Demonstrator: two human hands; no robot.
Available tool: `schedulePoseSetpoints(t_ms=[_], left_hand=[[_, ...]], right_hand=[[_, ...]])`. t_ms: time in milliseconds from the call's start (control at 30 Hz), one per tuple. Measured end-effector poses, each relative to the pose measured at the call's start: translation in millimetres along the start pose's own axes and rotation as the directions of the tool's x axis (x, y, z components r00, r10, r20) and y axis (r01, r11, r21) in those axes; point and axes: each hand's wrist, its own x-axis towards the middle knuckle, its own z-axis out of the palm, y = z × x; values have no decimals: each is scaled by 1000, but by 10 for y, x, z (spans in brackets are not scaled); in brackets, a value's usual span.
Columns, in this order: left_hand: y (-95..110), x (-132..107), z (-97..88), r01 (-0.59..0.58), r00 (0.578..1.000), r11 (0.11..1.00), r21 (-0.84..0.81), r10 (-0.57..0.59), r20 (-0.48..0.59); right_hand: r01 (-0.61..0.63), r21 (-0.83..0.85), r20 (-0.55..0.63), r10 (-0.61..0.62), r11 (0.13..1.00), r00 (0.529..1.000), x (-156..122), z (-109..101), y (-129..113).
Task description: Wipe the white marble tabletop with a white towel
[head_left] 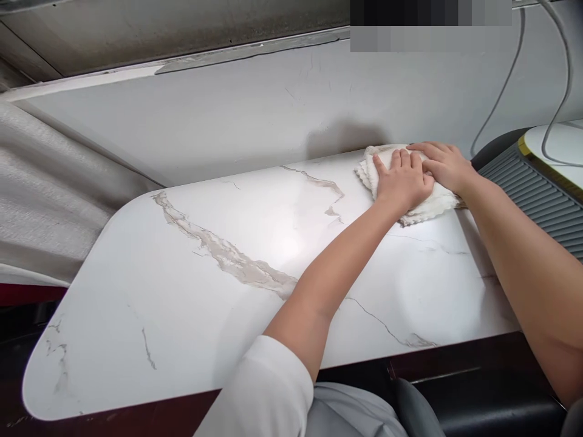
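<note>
A cream-white cloth (430, 210) with a scalloped edge lies bunched on the white marble-patterned tabletop (182, 315), near its far edge at the right. My left hand (403, 179) presses flat on the cloth with its fingers spread. Beside it, my right hand (449, 165) rests on the cloth's far right part, fingers stretched out and pointing left. The two hands meet near the left thumb. Folds of cloth under both palms are hidden.
Behind the table rises a pale grey wall panel (228, 121). A whitish curtain (50, 176) hangs at the left. To the right stand a ribbed grey surface (537, 188) and loose cables (569, 79). A black padded seat (492, 394) is below the near edge.
</note>
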Motion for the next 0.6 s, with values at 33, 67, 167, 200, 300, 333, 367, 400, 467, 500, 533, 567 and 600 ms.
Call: schedulePoseSetpoints(t_ms=[33, 67, 167, 200, 300, 333, 367, 400, 467, 500, 533, 567, 600], left_hand=[[-4, 25, 5, 6, 1000, 1000, -1, -6, -2], [-5, 44, 10, 12, 1000, 1000, -1, -12, -6], [9, 66, 20, 24, 1000, 1000, 2, -24, -11], [14, 62, 20, 26, 1000, 1000, 4, -26, -11], [31, 26, 10, 21, 1000, 1000, 19, -21, -13], [38, 5, 5, 13, 1000, 1000, 26, -13, -12], [49, -21, 1, 3, 1000, 999, 33, -2, -10], [65, -54, -1, -9, 1000, 999, 38, 9, -7], [116, -138, -3, -27, 999, 999, 45, 28, -18], [151, -192, -3, -32, 999, 998, 50, 34, -30], [191, -252, -3, -34, 998, 998, 58, 37, -44], [235, -320, -4, -36, 998, 997, 70, 40, -55], [281, -393, -7, -41, 997, 995, 86, 46, -59]], right_hand=[[-33, 41, 18, 32, 999, 999, 34, -11, -6], [-60, 76, 36, 57, 995, 998, 63, -20, -10], [-67, 119, 48, 61, 991, 997, 117, -29, -8], [-66, 137, 41, 61, 988, 997, 122, -27, -5], [-85, 200, 25, 81, 976, 996, 86, -18, 8], [-79, 209, 22, 76, 975, 997, 56, -18, 13], [-64, 209, 19, 61, 976, 998, 18, -20, 19], [-49, 200, 16, 47, 979, 999, -28, -24, 27], [-29, 182, 11, 28, 983, 1000, -144, -35, 45], [-30, 173, 12, 28, 984, 1000, -214, -40, 56], [-33, 161, 11, 31, 986, 999, -292, -45, 65], [-31, 144, 12, 30, 989, 999, -378, -50, 72], [-29, 120, 11, 28, 992, 1000, -473, -53, 77]])
